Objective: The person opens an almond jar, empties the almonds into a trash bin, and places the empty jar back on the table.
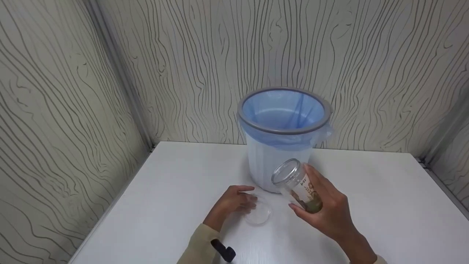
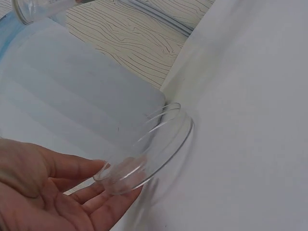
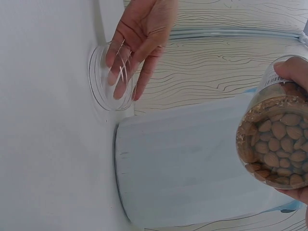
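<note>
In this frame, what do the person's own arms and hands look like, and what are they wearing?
Both hands are bare: no gloves, and no rings show. The left hand comes out of a beige long sleeve, with a small black device strapped at the wrist. The right hand has a bare wrist; only a sliver of beige cuff shows at the picture's bottom edge.

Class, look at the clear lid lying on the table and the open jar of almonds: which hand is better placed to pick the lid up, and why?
Left. The left hand already touches the lid, while the right hand grips the jar.
</note>
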The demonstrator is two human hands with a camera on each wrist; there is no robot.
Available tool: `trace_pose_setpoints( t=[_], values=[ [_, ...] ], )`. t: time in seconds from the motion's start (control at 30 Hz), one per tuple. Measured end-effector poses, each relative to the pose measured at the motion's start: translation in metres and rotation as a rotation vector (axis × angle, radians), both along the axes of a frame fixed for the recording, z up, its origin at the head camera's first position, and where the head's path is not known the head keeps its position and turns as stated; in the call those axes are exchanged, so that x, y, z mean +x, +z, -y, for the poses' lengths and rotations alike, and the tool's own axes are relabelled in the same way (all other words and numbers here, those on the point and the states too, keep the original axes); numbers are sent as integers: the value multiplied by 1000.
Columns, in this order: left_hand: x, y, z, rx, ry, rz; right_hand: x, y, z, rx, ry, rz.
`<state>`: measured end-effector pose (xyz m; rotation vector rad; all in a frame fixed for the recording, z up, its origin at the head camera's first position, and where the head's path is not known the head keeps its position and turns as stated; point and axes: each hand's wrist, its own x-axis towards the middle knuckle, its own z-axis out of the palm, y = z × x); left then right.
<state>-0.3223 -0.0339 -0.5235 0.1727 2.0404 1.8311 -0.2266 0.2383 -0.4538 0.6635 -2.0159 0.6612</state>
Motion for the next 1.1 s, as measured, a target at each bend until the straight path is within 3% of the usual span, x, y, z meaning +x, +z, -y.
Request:
trace_pose_setpoints(
  t=[0.7,1.1],
  values=[
    [-1,-2,2,20,-6,-66,0,0,0,10,-5,-14],
    [-3,-2,-1,-42,36,-79,1,0,0,8,-9,-7]
  ],
)
